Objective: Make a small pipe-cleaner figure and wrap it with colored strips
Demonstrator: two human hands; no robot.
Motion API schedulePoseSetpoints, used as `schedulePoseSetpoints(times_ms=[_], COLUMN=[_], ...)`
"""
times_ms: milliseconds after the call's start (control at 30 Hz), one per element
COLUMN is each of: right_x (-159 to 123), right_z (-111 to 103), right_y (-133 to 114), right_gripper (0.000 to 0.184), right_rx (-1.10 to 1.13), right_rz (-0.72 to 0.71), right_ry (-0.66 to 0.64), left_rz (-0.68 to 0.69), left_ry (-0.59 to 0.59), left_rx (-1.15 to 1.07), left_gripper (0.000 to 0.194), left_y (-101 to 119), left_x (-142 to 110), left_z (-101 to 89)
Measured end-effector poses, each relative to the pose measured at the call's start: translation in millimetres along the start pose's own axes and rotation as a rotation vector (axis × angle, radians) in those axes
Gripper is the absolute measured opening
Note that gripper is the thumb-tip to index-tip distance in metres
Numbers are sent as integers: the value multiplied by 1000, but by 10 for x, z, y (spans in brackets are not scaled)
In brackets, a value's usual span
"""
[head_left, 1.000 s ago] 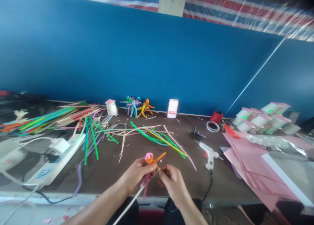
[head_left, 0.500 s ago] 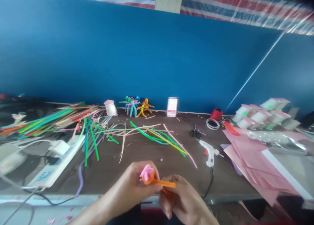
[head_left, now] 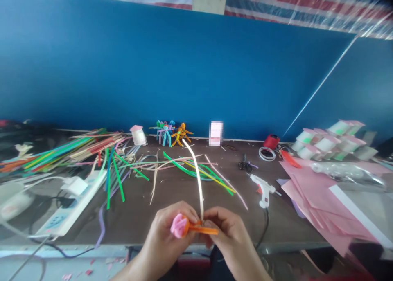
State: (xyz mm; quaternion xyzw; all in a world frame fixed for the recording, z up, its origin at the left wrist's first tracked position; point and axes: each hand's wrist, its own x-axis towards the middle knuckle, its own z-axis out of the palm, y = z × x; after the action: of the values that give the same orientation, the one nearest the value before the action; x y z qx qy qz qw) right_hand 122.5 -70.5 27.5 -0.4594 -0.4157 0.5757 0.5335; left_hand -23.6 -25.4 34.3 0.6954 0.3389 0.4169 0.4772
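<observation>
Left hand pinches pink-and-orange piece over front edge of desk; right hand pinches white stem beside it, stem just swung toward back edge (long end apparently free).

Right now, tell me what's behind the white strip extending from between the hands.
Behind the white strip, green strips, a yellow strip and pale strips lie on the dark tabletop. The short stretches directly behind it are covered, so their exact crossings can't be seen.
</observation>
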Motion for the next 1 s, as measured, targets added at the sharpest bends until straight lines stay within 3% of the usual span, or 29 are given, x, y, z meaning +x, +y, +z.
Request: schedulePoseSetpoints(times_ms=[333,533,833,1000], right_x=[115,154,200,213], right_z=[-14,0,-83,-118], right_y=[105,205,327,371], right_gripper=[22,16,13,11], right_rx=[-283,-147,-261,-319], right_rz=[-95,-81,-60,-63], right_ry=[-18,-71,-64,-67], left_rz=[-334,-492,-567,-676], left_ry=[107,161,135,131], left_rx=[-405,-664,-830,-882], left_gripper=[24,24,18,19], left_y=[-298,-532,-571,-583], left_x=[41,-19,9,19], left_z=[138,193,237,233])
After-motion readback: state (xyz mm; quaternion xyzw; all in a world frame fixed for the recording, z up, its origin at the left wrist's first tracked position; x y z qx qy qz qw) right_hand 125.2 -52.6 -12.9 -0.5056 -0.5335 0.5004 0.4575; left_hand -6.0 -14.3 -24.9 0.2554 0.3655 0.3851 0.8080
